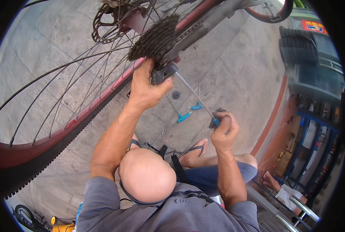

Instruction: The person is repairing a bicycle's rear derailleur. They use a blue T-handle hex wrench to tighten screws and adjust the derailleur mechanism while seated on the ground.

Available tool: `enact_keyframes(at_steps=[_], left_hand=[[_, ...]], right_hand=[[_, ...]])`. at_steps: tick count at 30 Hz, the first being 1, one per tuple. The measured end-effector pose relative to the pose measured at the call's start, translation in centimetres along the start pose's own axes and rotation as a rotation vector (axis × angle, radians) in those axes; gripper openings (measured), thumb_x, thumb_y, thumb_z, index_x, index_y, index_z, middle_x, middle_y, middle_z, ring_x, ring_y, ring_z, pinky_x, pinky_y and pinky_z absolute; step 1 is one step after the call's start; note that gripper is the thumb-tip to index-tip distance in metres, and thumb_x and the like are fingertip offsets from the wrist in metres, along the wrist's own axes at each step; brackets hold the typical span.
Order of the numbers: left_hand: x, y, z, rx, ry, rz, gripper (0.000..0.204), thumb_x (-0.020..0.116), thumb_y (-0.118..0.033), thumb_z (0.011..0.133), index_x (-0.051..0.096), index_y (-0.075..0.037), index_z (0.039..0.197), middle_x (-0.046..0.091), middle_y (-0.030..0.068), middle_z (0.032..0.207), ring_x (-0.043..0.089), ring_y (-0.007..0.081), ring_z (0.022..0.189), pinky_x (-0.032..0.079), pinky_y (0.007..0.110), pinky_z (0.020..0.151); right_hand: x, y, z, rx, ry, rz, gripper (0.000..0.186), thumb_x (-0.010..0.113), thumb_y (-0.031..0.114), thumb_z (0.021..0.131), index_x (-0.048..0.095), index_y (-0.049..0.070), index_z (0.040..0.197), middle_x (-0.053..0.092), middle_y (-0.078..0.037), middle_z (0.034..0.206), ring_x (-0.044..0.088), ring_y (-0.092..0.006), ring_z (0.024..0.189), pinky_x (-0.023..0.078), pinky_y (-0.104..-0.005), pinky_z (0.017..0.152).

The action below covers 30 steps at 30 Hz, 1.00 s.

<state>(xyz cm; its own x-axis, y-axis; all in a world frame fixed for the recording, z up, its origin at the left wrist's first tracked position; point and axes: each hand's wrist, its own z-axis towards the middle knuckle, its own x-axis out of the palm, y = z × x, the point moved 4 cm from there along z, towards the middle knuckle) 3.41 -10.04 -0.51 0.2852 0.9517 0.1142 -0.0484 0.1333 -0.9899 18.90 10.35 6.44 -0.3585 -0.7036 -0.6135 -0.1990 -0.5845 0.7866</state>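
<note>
Below the bicycle's rear cassette (155,37), my left hand (146,87) is closed around a dark derailleur (165,72). Its thumb lies along the lower side, and some of its fingers are hidden behind the part. Off to the right, my right hand (225,133) grips a long-shafted tool (195,94) by its partly hidden blue handle. The thin metal shaft slants up and left to the derailleur, where its tip is hidden. On the ground between my hands lie two T-handle hex keys with blue grips, one hex key (184,117) nearer than the other hex key (196,106).
A large spoked wheel with a dark red rim (74,123) fills the left side. A small dark disc (176,94) lies on the paving. Tool shelves (315,143) stand at the right, behind a metal rail. Another wheel (271,15) shows at the top right.
</note>
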Motion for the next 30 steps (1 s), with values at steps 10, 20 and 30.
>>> enact_keyframes(at_steps=[10, 20, 30], left_hand=[[-0.1, -0.1, 0.0, 0.076, -0.056, -0.029, 0.043, 0.069, -0.007, 0.078, 0.059, 0.002, 0.119, 0.066, 0.0060, 0.107, 0.059, 0.0111, 0.091, 0.048, 0.026, 0.084], [0.1, 0.6, 0.1, 0.120, -0.045, -0.005, 0.041, 0.069, -0.007, 0.078, 0.060, 0.001, 0.118, 0.067, 0.0056, 0.109, 0.060, 0.0102, 0.093, 0.048, 0.025, 0.086], [0.3, -0.4, 0.2, 0.123, -0.033, -0.037, 0.040, 0.066, -0.005, 0.078, 0.061, 0.001, 0.117, 0.068, 0.0055, 0.108, 0.060, 0.0099, 0.094, 0.048, 0.026, 0.087]], right_hand=[[0.5, 0.7, 0.1, 0.380, -0.082, 0.193, 0.040, 0.050, 0.034, 0.103, 0.063, -0.001, 0.087, 0.061, -0.003, 0.068, 0.058, -0.0104, 0.059, 0.047, -0.0247, 0.056], [1.1, -0.5, 0.0, 0.328, -0.251, 0.082, 0.055, 0.044, 0.045, 0.103, 0.060, 0.000, 0.078, 0.057, -0.006, 0.062, 0.055, -0.0130, 0.051, 0.043, -0.0261, 0.045], [0.1, -0.4, 2.2, 0.691, -0.086, 0.228, 0.049, 0.049, 0.042, 0.102, 0.054, 0.003, 0.073, 0.053, -0.006, 0.061, 0.050, -0.0138, 0.049, 0.041, -0.0297, 0.043]])
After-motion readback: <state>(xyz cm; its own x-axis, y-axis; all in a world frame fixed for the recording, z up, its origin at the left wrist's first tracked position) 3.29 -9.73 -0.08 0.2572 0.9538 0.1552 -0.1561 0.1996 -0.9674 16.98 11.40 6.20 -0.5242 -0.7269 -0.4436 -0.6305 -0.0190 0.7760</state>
